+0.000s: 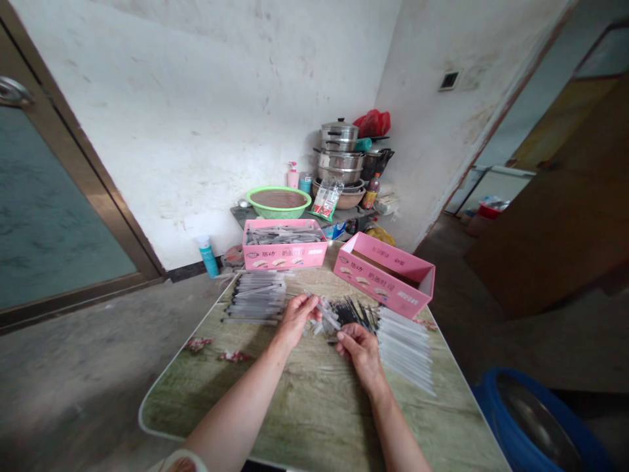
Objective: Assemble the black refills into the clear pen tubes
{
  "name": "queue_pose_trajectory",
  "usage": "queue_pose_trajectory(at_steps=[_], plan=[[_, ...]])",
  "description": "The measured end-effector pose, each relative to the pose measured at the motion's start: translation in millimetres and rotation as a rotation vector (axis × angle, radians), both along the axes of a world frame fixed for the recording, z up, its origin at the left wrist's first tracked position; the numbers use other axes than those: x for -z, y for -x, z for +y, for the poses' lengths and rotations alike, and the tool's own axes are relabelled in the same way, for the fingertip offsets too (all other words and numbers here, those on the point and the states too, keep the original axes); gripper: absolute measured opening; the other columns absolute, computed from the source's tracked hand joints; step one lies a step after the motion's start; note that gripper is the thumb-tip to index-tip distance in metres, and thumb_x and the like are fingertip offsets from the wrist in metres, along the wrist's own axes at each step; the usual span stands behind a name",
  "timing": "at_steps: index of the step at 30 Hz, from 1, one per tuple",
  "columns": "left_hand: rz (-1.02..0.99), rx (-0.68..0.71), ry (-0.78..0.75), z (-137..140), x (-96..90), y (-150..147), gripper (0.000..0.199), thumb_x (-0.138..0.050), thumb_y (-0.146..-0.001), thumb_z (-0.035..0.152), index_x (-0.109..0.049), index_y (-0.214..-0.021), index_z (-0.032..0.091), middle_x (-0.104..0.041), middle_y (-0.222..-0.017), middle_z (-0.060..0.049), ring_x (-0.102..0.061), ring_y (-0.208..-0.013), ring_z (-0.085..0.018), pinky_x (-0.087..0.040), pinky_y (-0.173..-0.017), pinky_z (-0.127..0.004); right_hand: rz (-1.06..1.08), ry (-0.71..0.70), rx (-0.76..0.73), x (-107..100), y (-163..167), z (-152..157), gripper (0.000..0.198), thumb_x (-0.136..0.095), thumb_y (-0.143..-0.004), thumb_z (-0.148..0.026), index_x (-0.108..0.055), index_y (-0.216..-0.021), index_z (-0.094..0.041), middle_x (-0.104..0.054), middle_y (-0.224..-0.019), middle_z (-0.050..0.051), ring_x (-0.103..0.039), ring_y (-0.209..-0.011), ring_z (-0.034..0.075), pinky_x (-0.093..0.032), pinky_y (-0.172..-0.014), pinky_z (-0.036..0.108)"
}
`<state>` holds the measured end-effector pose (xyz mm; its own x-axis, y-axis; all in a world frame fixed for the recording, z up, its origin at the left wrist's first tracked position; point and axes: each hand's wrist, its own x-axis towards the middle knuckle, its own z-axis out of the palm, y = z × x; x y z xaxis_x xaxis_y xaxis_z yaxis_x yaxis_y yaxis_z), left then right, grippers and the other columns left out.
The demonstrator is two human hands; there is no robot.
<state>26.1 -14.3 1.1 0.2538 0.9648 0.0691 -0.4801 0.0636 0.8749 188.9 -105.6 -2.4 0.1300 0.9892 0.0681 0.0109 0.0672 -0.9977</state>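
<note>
Between my two hands runs a slim, translucent grey pen-like stick (325, 309). My left hand (297, 318) pinches its far end. The fingers of my right hand (360, 349) are closed at its near end, and whether they hold a further small part is hard to make out. Short clear pieces (319, 326) lie on the table below the stick. Beside them is a heap of thin black sticks (354, 312). To the right lies a row of translucent tubes (403, 351). On the left is a stack of grey pen-like sticks with dark ends (256, 298).
A pink box (285, 255) full of similar sticks stands at the table's (314, 406) back edge. Another pink box (383, 278), its visible inside dark, sits at the right. Behind are a green basin (279, 211) and stacked pots (340, 157). A blue tub (496, 406) stands at the lower right.
</note>
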Motion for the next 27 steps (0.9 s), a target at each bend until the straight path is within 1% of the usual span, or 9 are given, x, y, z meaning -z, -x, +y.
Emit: queue_pose_trajectory(at_steps=[1, 3, 6, 11, 14, 16, 19, 23, 27], plan=[[-0.002, 0.000, 0.001, 0.1, 0.2, 0.1, 0.040, -0.076, -0.073, 0.049, -0.068, -0.082, 0.011, -0.064, -0.070, -0.003, -0.057, -0.054, -0.009, -0.047, -0.051, -0.021, 0.008, 0.008, 0.003, 0.0, -0.1, 0.0, 0.035, -0.071, -0.079, -0.051, -0.063, -0.075, -0.017, -0.064, -0.057, 0.000, -0.051, -0.047, 0.011, -0.035, -0.047, 0.022], [-0.009, -0.002, -0.002, 0.5, 0.6, 0.2, 0.039, -0.076, -0.073, 0.048, -0.068, -0.081, 0.011, -0.065, -0.072, -0.003, -0.057, -0.054, -0.009, -0.047, -0.051, -0.021, 0.010, 0.030, -0.014, 0.4, -0.1, -0.1, 0.039, -0.063, -0.084, -0.056, -0.064, -0.078, -0.017, -0.064, -0.055, 0.001, -0.050, -0.045, 0.012, -0.034, -0.044, 0.022], [-0.005, -0.003, -0.009, 1.0, 1.3, -0.2, 0.038, -0.076, -0.074, 0.048, -0.068, -0.082, 0.011, -0.065, -0.073, -0.003, -0.057, -0.054, -0.009, -0.048, -0.052, -0.021, 0.003, 0.043, -0.061, 1.7, -0.1, 0.1, 0.046, -0.054, -0.089, -0.059, -0.065, -0.076, -0.016, -0.062, -0.051, 0.001, -0.048, -0.041, 0.011, -0.033, -0.042, 0.022], [-0.002, -0.005, -0.006, 0.6, 0.8, -0.8, 0.039, -0.077, -0.073, 0.048, -0.069, -0.082, 0.011, -0.065, -0.071, -0.003, -0.057, -0.054, -0.010, -0.048, -0.052, -0.021, 0.018, 0.023, -0.012, 0.9, -0.6, 0.4, 0.034, -0.072, -0.078, -0.050, -0.061, -0.073, -0.018, -0.064, -0.056, -0.001, -0.051, -0.046, 0.010, -0.036, -0.046, 0.021], [-0.012, -0.007, -0.006, 0.7, 0.3, -0.6, 0.038, -0.077, -0.073, 0.048, -0.069, -0.081, 0.011, -0.065, -0.072, -0.003, -0.057, -0.054, -0.009, -0.048, -0.052, -0.021, -0.001, 0.040, -0.031, -1.6, -0.3, -0.2, 0.037, -0.064, -0.083, -0.054, -0.063, -0.076, -0.018, -0.064, -0.055, 0.000, -0.050, -0.044, 0.011, -0.035, -0.044, 0.022], [-0.013, -0.009, -0.005, 1.0, 0.6, -0.5, 0.038, -0.077, -0.073, 0.047, -0.069, -0.081, 0.011, -0.065, -0.073, -0.003, -0.057, -0.054, -0.009, -0.048, -0.051, -0.021, -0.031, 0.035, -0.050, -3.2, 0.3, -0.5, 0.040, -0.058, -0.087, -0.055, -0.064, -0.074, -0.017, -0.063, -0.053, 0.000, -0.048, -0.043, 0.011, -0.035, -0.045, 0.022], [-0.003, -0.017, -0.004, 1.0, 1.5, -1.0, 0.037, -0.077, -0.073, 0.047, -0.069, -0.081, 0.011, -0.065, -0.071, -0.003, -0.057, -0.053, -0.009, -0.048, -0.051, -0.021, -0.053, 0.002, -0.012, -5.1, 0.9, -0.2, 0.035, -0.065, -0.083, -0.049, -0.061, -0.068, -0.018, -0.060, -0.052, -0.001, -0.048, -0.045, 0.011, -0.037, -0.048, 0.022], [-0.004, -0.036, 0.008, -0.2, 0.5, -1.9, 0.038, -0.078, -0.072, 0.047, -0.068, -0.079, 0.011, -0.065, -0.070, -0.003, -0.057, -0.053, -0.009, -0.048, -0.050, -0.021, -0.041, -0.041, 0.040, -5.9, 0.7, -0.2, 0.032, -0.073, -0.077, -0.046, -0.060, -0.072, -0.018, -0.060, -0.056, -0.002, -0.050, -0.050, 0.012, -0.039, -0.052, 0.023], [-0.006, -0.040, 0.015, -1.3, -1.3, -1.9, 0.038, -0.079, -0.071, 0.047, -0.069, -0.079, 0.011, -0.065, -0.070, -0.003, -0.057, -0.052, -0.009, -0.048, -0.050, -0.021, -0.107, -0.012, -0.034, -3.7, 0.6, -1.6, 0.043, -0.055, -0.088, -0.056, -0.063, -0.073, -0.017, -0.062, -0.054, 0.001, -0.050, -0.045, 0.012, -0.038, -0.048, 0.023]])
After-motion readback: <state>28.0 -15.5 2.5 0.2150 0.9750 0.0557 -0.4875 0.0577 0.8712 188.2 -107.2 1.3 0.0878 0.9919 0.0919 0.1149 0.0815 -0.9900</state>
